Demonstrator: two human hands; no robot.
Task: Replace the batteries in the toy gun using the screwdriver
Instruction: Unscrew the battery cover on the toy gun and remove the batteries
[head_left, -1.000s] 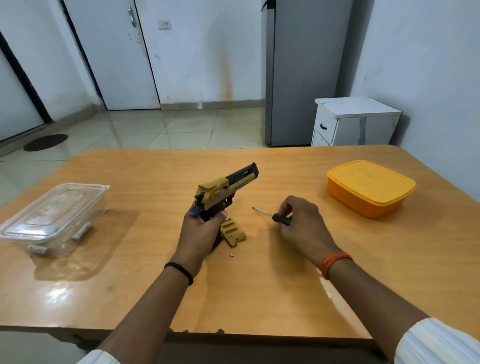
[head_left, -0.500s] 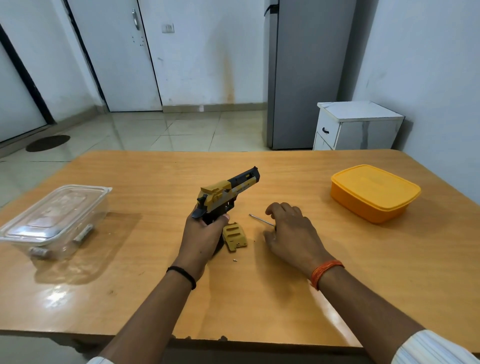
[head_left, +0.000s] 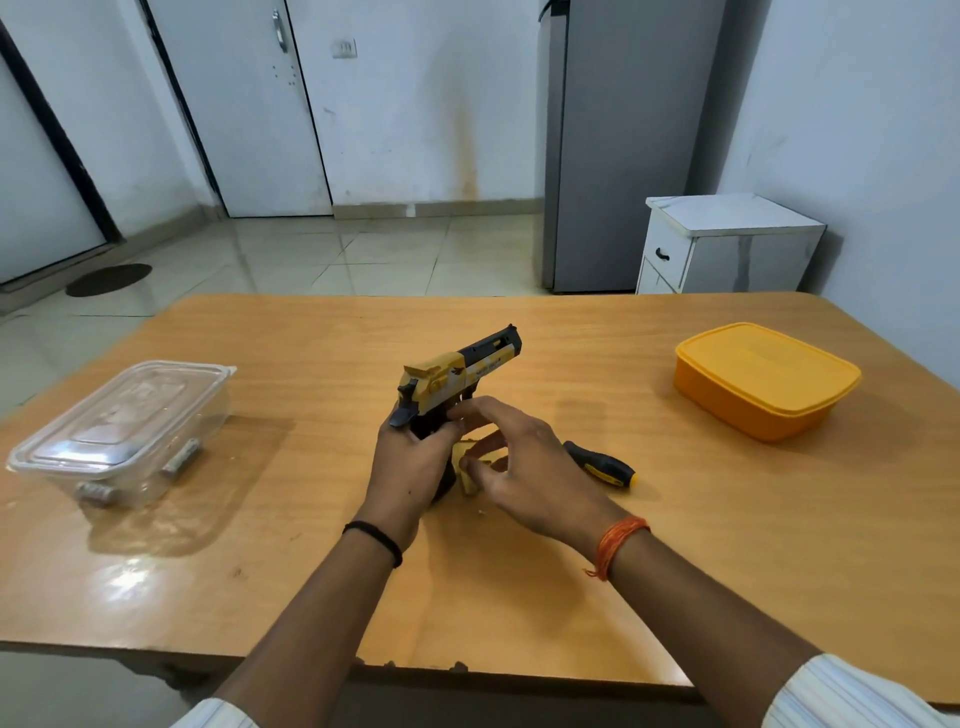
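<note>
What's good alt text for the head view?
A left hand grips a toy gun upright on a wooden table while the right hand reaches toward its grip. A screwdriver lies beside them.

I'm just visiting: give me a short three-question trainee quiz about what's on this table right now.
1. True or false: the right hand grips the screwdriver.
2. Which hand holds the toy gun? A) left hand B) right hand
3. Fill in: the orange container has its lid ____.

Key: 1 false, it lies on the table; 2 A; 3 on.
</note>
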